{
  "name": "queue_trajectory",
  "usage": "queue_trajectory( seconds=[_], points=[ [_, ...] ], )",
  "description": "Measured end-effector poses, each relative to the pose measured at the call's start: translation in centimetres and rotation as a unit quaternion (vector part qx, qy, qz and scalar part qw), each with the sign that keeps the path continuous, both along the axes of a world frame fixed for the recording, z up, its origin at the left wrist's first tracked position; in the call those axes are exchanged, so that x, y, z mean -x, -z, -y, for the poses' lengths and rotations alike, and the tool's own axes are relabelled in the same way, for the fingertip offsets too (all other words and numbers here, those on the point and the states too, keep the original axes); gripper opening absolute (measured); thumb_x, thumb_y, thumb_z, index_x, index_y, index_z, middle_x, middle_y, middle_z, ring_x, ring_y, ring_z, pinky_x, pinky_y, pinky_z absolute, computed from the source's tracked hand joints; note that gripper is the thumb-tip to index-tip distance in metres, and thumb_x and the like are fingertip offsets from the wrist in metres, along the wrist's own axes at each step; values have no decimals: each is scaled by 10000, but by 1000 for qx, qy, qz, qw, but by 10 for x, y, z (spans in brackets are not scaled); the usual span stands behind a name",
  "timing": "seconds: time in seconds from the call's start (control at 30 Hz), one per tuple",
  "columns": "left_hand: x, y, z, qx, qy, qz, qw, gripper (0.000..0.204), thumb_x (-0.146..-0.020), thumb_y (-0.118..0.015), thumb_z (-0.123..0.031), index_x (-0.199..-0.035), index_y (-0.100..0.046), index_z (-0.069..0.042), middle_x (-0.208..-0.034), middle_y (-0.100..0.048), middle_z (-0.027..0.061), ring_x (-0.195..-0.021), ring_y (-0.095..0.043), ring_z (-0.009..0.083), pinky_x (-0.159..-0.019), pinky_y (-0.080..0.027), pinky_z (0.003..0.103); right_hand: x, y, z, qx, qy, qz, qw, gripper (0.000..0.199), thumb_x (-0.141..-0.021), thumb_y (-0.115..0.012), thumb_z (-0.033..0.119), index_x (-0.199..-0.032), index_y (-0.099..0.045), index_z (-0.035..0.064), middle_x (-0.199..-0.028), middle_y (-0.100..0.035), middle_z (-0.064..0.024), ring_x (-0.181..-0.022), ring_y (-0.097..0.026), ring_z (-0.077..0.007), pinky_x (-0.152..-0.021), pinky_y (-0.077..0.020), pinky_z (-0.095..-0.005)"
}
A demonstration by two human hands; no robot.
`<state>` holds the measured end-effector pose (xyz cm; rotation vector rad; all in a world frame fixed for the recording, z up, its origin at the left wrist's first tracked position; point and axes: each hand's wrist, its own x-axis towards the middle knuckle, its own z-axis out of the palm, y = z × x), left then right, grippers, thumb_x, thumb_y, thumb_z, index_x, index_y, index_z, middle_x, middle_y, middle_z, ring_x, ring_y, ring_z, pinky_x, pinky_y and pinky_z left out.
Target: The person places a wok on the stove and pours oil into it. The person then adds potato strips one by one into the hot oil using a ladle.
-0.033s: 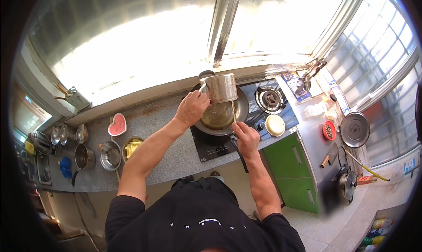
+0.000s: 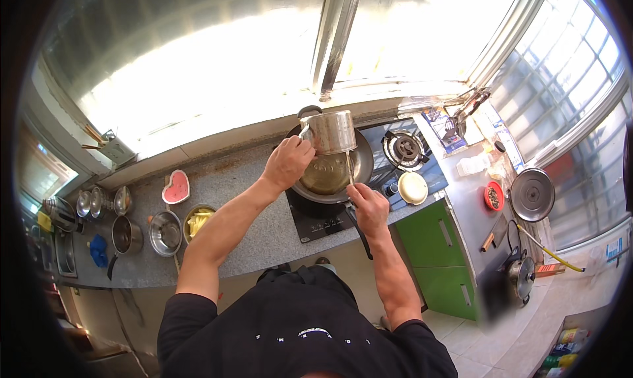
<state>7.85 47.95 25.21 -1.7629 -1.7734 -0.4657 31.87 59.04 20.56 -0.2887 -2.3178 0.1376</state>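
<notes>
My left hand point(image 2: 290, 159) is closed on the handle of a metal pot point(image 2: 335, 131), which it holds tilted over a wok point(image 2: 364, 166). Yellowish liquid point(image 2: 324, 175) lies in the bottom of the wok. My right hand point(image 2: 370, 208) is closed round the handle of a thin metal utensil point(image 2: 350, 168). The utensil's far end reaches up to the pot's rim; its head is hidden, so I cannot tell its kind. The wok stands on a black cooktop point(image 2: 310, 225), its long dark handle running down beside my right wrist.
Left on the counter are a bowl of pale yellow cut pieces point(image 2: 198, 221), a steel bowl point(image 2: 165, 233), a saucepan point(image 2: 125, 236) and a pink heart-shaped dish point(image 2: 176, 187). To the right are a gas burner point(image 2: 405, 148), a round cream lid point(image 2: 413, 188), a cleaver point(image 2: 493, 233) and a red bowl point(image 2: 493, 197).
</notes>
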Motion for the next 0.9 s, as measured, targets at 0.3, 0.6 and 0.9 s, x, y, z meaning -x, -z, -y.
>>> queue_trajectory(
  seconds=[0.3, 0.6, 0.9],
  points=[
    [1, 7, 1, 18, -18, -8, 1000, 133, -827, -672, -178, -754, -569, -136, -818, -512, 18, -829, -520, 188, -773, -486, 305, 0, 3, 1, 9, -10, 38, 999, 286, -797, -650, 72, -1080, -645, 115, -978, -661, -39, -812, -686, -212, -664, -535, -338],
    [-1, 3, 3, 5, 1, 10, 1000, 181, -807, -696, -206, -765, -547, -113, -794, -487, 35, -788, -509, 204, -738, -468, 327, 2, -1, 1, 24, 19, 5, 1000, 209, -802, -716, 81, -1004, -687, 126, -930, -691, -32, -727, -677, -227, -625, -528, -332],
    [-3, 2, 8, 20, -19, 4, 1000, 163, -807, -694, -212, -770, -562, -125, -822, -506, 27, -822, -515, 196, -762, -484, 310, 9, -8, -4, 1, 45, -32, 998, 246, -791, -647, 56, -1027, -665, 123, -947, -674, -31, -740, -673, -229, -639, -530, -333]
  ],
)
